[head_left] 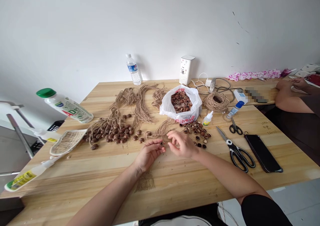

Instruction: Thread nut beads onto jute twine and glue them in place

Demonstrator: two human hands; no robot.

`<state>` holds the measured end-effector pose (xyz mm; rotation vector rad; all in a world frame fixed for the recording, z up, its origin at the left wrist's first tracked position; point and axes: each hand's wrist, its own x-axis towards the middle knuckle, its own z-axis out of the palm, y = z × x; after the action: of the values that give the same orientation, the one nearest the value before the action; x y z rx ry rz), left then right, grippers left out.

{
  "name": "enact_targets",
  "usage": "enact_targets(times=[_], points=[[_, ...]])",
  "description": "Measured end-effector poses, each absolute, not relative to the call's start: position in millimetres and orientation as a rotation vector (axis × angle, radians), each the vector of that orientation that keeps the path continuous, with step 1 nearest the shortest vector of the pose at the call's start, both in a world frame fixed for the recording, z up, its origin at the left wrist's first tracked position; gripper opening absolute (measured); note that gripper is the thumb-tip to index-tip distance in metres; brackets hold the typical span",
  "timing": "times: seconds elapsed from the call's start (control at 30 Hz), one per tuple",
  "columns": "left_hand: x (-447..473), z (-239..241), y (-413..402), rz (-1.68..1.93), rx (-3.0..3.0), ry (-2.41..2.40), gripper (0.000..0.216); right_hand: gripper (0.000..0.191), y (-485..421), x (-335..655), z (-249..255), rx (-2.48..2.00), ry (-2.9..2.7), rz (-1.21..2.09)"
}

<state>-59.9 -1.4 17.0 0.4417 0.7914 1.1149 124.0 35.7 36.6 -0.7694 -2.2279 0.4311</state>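
My left hand point(149, 154) and my right hand point(182, 143) meet over the middle of the wooden table point(175, 182). My left fingers pinch a small brown nut shell point(162, 143). My right fingers are curled beside it, touching a strand of jute twine point(162, 129) that runs away from the shell. Strung nut shells point(112, 132) lie in a heap to the left. Loose shells point(197, 132) lie just right of my right hand. A white plastic bag of shells point(181, 104) stands behind.
Large scissors point(236, 149), small scissors point(235, 127) and a black phone point(262, 152) lie at right. Glue bottles point(207, 118), a twine coil point(217, 101), a water bottle point(133, 69) and a white speaker point(186, 69) stand further back. Another person's arms point(290, 95) rest at far right.
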Motion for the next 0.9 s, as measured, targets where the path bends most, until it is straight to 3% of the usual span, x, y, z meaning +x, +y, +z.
enact_targets(times=[0.17, 0.37, 0.63, 0.9], points=[[-58.0, 19.0, -2.9, 1.092, 0.440, 0.783, 0.020, 0.013, 63.6, 160.9, 76.0, -1.186, -2.159, 0.439], [-55.8, 17.2, -4.6, 1.053, 0.446, 0.767, 0.020, 0.014, 78.2, 203.0, 100.4, -1.674, -2.629, 0.492], [-57.0, 14.1, -4.7, 1.043, 0.458, 0.764, 0.021, 0.016, 71.8, 194.8, 96.4, -1.623, -2.757, 0.604], [-55.8, 14.5, -5.0, 1.038, 0.475, 0.759, 0.021, 0.009, 67.7, 184.8, 91.6, -1.582, -2.771, 0.493]])
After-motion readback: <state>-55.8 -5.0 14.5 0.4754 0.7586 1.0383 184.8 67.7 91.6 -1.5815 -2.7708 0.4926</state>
